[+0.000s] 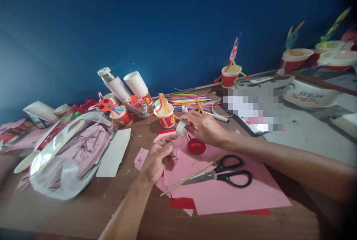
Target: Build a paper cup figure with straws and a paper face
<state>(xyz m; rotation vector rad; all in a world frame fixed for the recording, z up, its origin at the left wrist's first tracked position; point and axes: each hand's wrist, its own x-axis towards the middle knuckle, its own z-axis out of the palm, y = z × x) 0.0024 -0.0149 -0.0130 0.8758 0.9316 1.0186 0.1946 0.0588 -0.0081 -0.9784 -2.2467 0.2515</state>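
Beyond the black-handled metal scissors (213, 175), my right fingers (192, 118) hold a translucent round roll (182, 128); left of the scissors, my left fingers (167, 140) curl near it. Under the scissors lies a pink paper sheet (237, 201), just beyond them a round red paper face (192, 147).

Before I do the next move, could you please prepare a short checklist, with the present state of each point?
1. Right hand holds the clear roll: ok.
2. Left hand is near the roll: ok.
3. Loose end of the roll found: cannot tell.
4. Red paper face lies on pink paper: ok.
5. Scissors lie clear of the wooden stick: not ok, they overlap in view.
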